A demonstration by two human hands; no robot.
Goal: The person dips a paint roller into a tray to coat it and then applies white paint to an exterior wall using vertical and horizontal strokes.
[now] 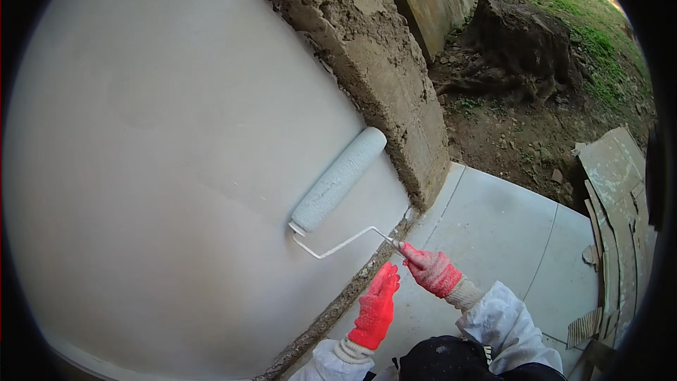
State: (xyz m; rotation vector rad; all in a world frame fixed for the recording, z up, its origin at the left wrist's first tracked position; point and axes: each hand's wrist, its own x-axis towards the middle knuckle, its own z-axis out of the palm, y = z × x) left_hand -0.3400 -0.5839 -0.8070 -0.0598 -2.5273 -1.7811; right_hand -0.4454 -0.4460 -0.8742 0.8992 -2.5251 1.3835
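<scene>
My right hand (431, 270), in a red and white work glove, grips the handle end of a paint roller. The roller's pale, paint-loaded sleeve (338, 180) lies slantwise against a white-painted wall (174, 143), its upper end close to the wall's rough edge. A bent white wire frame (338, 250) joins the sleeve to my grip; the handle itself is mostly hidden by the glove. Below and left of it, my left hand (375, 301), also red-gloved, is held up near the wall's foot with its fingers extended. Nothing shows in that hand.
A rough concrete edge (386, 63) borders the wall. Pale floor tiles (492, 217) lie beneath my arms. Torn cardboard sheets (613, 222) lie at the right. Beyond are bare soil, a tree stump (518, 42), a leaning stone slab (431, 0) and grass (603, 53).
</scene>
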